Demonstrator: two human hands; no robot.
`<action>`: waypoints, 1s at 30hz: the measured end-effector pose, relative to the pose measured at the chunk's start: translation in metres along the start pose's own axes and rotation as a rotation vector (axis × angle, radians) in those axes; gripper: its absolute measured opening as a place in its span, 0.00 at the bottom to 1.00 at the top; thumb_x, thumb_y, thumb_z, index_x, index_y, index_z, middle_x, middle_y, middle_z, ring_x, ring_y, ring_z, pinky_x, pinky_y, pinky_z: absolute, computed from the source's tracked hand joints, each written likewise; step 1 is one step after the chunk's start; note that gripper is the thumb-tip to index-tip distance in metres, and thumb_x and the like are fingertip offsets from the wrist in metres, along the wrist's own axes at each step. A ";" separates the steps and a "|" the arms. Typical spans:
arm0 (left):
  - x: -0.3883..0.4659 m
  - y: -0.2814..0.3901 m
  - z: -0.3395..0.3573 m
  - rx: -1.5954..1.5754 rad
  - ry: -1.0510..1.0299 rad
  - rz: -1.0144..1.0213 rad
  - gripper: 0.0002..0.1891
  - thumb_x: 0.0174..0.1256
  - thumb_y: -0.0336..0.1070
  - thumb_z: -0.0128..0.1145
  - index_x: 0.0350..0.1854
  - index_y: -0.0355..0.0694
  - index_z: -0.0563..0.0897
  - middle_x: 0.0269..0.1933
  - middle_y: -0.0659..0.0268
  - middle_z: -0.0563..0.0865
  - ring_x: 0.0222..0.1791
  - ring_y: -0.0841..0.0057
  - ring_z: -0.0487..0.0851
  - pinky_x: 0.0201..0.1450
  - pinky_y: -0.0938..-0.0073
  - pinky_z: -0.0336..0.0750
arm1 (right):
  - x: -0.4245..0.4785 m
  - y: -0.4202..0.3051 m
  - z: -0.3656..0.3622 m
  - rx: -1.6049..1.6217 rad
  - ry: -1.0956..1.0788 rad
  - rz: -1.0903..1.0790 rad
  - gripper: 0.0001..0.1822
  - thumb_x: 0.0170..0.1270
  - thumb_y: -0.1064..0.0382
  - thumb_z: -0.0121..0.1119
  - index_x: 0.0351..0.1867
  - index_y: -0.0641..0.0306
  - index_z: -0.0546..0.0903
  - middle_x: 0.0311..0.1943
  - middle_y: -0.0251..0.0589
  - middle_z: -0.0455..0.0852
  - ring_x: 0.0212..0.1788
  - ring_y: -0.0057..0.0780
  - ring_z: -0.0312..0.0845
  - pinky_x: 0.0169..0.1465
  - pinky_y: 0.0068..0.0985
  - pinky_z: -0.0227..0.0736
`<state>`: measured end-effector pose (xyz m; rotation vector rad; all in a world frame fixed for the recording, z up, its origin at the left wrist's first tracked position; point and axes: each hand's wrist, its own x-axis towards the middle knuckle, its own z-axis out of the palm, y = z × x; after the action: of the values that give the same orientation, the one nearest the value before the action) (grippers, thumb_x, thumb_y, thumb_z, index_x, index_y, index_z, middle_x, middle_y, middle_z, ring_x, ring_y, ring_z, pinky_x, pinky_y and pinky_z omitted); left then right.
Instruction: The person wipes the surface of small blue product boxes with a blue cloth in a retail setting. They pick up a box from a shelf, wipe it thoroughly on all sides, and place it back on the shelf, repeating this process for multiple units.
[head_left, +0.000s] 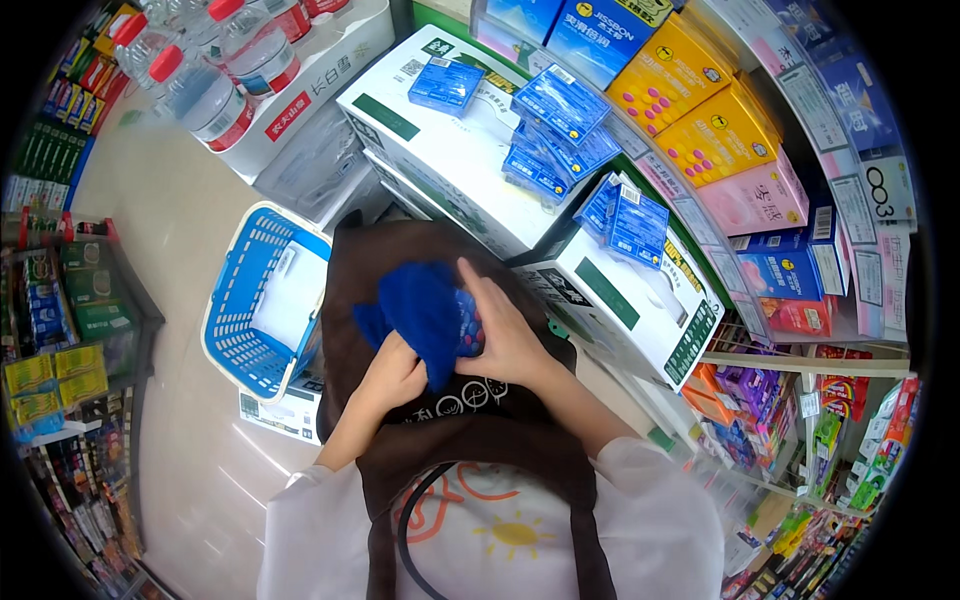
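Observation:
In front of my brown apron (480, 442), my left hand (395, 371) grips a blue cloth (424, 307). The cloth lies against a small blue package with red and dark round shapes (469, 324), partly hidden by it. My right hand (506, 330) holds this package from the right, thumb below and fingers along its far side. Beyond my hands, several small blue boxes (562, 105) wrapped in clear film lie in a loose pile on a white carton (457, 142). More blue boxes (636, 225) rest on a second white carton (637, 300).
A blue and white shopping basket (217, 300) with a white item inside stands at the left. Red-capped water bottles (202, 97) stand at the upper left. Shelves with yellow boxes (716, 139) and bagged sweets (825, 442) line the right. Another stocked shelf (82, 330) is at the far left.

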<state>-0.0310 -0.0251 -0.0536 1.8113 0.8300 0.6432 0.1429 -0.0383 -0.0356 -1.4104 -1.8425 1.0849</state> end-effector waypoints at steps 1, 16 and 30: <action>0.001 0.004 0.001 -0.011 0.002 0.007 0.14 0.52 0.30 0.48 0.42 0.33 0.74 0.45 0.53 0.76 0.45 0.59 0.73 0.50 0.69 0.64 | 0.000 0.000 -0.001 -0.015 0.024 -0.009 0.56 0.31 0.64 0.65 0.62 0.67 0.42 0.39 0.49 0.67 0.43 0.43 0.65 0.48 0.28 0.62; 0.001 0.014 0.002 -0.075 0.048 0.041 0.14 0.55 0.30 0.45 0.45 0.36 0.73 0.48 0.54 0.74 0.49 0.56 0.70 0.52 0.67 0.63 | -0.004 0.003 0.010 0.213 0.001 -0.014 0.61 0.30 0.68 0.68 0.62 0.67 0.34 0.43 0.51 0.68 0.38 0.41 0.68 0.47 0.26 0.64; -0.001 0.004 -0.007 0.081 -0.018 0.127 0.15 0.53 0.27 0.44 0.44 0.36 0.73 0.46 0.53 0.75 0.46 0.56 0.72 0.49 0.66 0.65 | -0.009 0.004 0.016 0.125 0.039 0.013 0.60 0.28 0.69 0.68 0.61 0.70 0.35 0.41 0.50 0.70 0.40 0.40 0.69 0.46 0.27 0.66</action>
<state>-0.0358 -0.0229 -0.0471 1.9523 0.7422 0.6820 0.1337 -0.0506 -0.0468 -1.3634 -1.7099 1.1505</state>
